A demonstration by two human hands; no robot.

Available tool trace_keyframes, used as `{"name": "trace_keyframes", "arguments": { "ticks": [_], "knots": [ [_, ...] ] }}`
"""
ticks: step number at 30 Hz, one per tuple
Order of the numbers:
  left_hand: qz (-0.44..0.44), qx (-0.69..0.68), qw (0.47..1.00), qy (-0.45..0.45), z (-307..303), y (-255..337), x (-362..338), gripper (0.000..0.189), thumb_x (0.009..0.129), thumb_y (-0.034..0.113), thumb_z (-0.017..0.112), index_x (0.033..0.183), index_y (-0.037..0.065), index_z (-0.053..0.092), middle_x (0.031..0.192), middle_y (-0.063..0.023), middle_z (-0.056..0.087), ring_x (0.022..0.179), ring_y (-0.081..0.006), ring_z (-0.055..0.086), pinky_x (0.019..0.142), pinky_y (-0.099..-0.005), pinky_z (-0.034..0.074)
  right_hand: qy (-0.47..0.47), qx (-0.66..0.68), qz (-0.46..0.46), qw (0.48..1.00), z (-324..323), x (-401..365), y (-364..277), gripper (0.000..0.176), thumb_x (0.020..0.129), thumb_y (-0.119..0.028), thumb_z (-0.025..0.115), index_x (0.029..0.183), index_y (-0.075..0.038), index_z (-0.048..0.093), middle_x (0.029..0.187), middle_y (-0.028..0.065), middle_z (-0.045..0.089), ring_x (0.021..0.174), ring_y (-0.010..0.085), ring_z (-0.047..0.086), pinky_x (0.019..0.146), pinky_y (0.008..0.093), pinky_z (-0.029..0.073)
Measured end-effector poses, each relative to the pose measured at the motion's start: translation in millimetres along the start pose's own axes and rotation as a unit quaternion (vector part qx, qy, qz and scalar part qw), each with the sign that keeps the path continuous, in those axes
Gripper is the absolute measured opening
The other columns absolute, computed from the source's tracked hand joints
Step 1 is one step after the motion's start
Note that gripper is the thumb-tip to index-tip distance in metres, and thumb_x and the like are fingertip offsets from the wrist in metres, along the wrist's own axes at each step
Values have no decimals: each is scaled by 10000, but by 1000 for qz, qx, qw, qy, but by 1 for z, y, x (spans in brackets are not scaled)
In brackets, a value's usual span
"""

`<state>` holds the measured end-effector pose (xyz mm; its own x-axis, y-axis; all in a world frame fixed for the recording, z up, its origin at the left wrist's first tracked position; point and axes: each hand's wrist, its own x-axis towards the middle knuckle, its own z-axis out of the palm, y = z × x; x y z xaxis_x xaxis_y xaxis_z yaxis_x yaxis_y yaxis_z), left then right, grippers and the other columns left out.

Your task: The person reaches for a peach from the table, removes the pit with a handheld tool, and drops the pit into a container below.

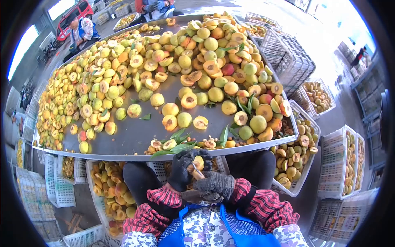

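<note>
My left hand (181,169), in a black glove, is closed around a yellow peach piece (199,161) just off the table's near edge. My right hand (217,184), in a grey knit glove, grips a small tool with a wooden handle (198,174). Its metal tip is against the peach; the tip's exact shape is too small to make out. Just beyond my hands, green leaves (177,144), loose pits and a cut peach half (169,144) lie along the rim.
Whole and halved peaches (111,78) cover much of the metal table (154,119). Crates of peach halves stand at my left (115,193) and right (297,156). Stacked crates (284,57) are beyond the table's right side. Co-workers (82,31) sit at the far edge.
</note>
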<state>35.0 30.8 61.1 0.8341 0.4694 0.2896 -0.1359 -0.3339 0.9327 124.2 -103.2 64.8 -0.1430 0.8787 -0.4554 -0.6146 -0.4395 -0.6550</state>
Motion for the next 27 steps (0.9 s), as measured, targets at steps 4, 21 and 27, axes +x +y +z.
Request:
{"name": "trace_keyframes", "arguments": {
  "ticks": [4,21,27],
  "knots": [
    [-148,-205,967,-30,6,-28,-16,303,829,152,478,1054,-49,513,947,-165,600,801,-251,605,737,-370,512,-14,68,21,997,6,-8,5,315,800,-220,651,1036,-38,548,810,29,583,676,91,540,571,219,440],
    [-53,-96,869,483,-169,12,-79,294,860,219,466,1009,-10,574,954,-77,597,900,-168,562,818,-282,443,-50,-740,33,670,-43,51,85,329,784,-239,550,1067,-73,576,907,126,641,743,247,629,648,364,486],
    [-348,471,734,345,-258,-44,-116,333,840,228,555,1057,-24,567,1054,-154,595,950,-289,571,822,-315,451,-22,-716,169,677,-67,69,114,321,766,-216,497,1030,-70,606,963,201,622,859,341,615,726,414,481]
  ]
}}
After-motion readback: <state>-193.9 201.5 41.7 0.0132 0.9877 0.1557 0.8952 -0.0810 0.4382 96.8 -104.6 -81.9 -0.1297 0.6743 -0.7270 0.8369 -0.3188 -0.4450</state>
